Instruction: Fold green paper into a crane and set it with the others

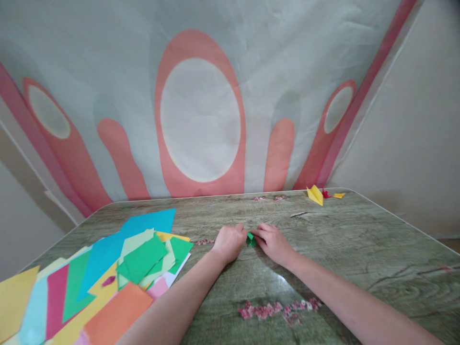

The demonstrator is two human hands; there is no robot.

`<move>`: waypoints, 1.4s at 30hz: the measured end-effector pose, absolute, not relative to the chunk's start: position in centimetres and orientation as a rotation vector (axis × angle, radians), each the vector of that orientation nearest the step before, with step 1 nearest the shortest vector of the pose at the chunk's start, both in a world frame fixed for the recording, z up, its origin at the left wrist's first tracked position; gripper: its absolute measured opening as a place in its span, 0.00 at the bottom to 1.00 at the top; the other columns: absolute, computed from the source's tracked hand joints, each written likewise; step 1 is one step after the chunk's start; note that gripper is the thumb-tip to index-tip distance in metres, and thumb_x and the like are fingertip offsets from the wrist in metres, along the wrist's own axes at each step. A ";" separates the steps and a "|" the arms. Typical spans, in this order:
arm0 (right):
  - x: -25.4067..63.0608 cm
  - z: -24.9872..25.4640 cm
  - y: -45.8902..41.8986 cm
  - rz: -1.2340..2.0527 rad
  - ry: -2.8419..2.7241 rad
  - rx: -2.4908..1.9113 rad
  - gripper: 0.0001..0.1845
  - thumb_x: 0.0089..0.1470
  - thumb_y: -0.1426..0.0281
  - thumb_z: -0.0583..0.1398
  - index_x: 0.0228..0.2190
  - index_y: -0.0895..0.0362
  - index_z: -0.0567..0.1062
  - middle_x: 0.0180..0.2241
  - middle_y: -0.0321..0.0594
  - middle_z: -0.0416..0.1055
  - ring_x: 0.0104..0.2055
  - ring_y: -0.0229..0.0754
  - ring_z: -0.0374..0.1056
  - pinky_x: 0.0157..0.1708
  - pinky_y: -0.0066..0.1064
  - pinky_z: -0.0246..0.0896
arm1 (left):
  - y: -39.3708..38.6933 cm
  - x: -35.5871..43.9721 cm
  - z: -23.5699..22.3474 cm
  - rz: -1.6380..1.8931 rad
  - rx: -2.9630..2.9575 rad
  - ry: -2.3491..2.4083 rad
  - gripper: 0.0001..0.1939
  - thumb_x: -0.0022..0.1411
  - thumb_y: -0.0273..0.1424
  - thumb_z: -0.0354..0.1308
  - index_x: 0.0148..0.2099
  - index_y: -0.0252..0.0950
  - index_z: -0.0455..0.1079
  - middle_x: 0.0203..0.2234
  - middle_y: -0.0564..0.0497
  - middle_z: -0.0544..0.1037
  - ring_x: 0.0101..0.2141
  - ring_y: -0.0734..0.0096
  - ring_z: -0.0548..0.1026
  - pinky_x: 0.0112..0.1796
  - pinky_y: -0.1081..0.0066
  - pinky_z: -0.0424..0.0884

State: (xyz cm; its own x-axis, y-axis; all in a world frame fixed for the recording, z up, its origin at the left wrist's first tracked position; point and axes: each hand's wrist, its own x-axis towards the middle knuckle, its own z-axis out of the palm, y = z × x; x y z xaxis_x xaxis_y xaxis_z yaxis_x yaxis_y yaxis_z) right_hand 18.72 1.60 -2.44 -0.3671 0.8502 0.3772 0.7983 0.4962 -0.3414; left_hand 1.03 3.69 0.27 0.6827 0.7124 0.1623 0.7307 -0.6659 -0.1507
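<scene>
Two bare hands of yours meet over the grey-brown wood-grain tabletop [345, 268], with a small green piece of folded paper [251, 240] between them. Your right hand [272, 243] is drawn narrow, thumb and fingertips pinching the paper's upper right side. Your left hand [230, 243] curls against its left side; its fingertips are hidden, so I cannot tell whether they pinch it. The paper lies in the gap between both grips, its lower part showing beneath the right fingertips; holding from two sides probably steadies something so small. On your left, a loose pile of flat multicoloured paper sheets [142, 258] spreads beside your forearm, presumably for easy reach. Well apart, near the far right corner, a yellow folded paper shape [315, 195] sits next to a small red folded paper shape [326, 193], likely placed there to avoid your arms.
</scene>
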 end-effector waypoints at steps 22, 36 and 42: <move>18.9 -2.8 1.7 0.100 -2.279 -1.310 0.15 0.56 0.76 0.54 0.41 0.52 0.74 0.33 0.39 0.67 0.36 0.39 0.63 0.37 0.31 0.54 | 3.0 1.4 0.5 -0.116 -2.745 -1.002 0.07 0.60 0.23 0.49 0.34 0.32 0.68 0.27 0.46 0.74 0.28 0.64 0.74 0.29 0.69 0.68; 19.2 -2.6 1.5 0.089 -2.345 -1.266 0.16 0.56 0.76 0.53 0.44 0.51 0.73 0.34 0.39 0.66 0.37 0.40 0.62 0.37 0.31 0.53 | 2.7 1.2 0.7 -0.216 -2.728 -0.916 0.08 0.62 0.27 0.48 0.34 0.33 0.68 0.28 0.48 0.73 0.29 0.68 0.72 0.31 0.72 0.66; 19.2 -2.6 1.5 0.072 -2.353 -1.271 0.16 0.56 0.76 0.53 0.43 0.50 0.73 0.34 0.38 0.66 0.36 0.39 0.62 0.36 0.31 0.52 | 2.8 1.1 0.4 -0.248 -2.722 -0.906 0.08 0.62 0.28 0.48 0.33 0.34 0.67 0.27 0.50 0.73 0.28 0.69 0.71 0.29 0.72 0.65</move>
State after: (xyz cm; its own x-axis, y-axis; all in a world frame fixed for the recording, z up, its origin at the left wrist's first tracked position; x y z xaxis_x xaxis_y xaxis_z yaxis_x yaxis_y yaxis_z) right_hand 19.18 1.53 -2.63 -0.4658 0.8031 0.3715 0.7790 0.5713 -0.2583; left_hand 1.09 2.82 0.37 0.7908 0.5625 0.2414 0.6070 -0.7711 -0.1920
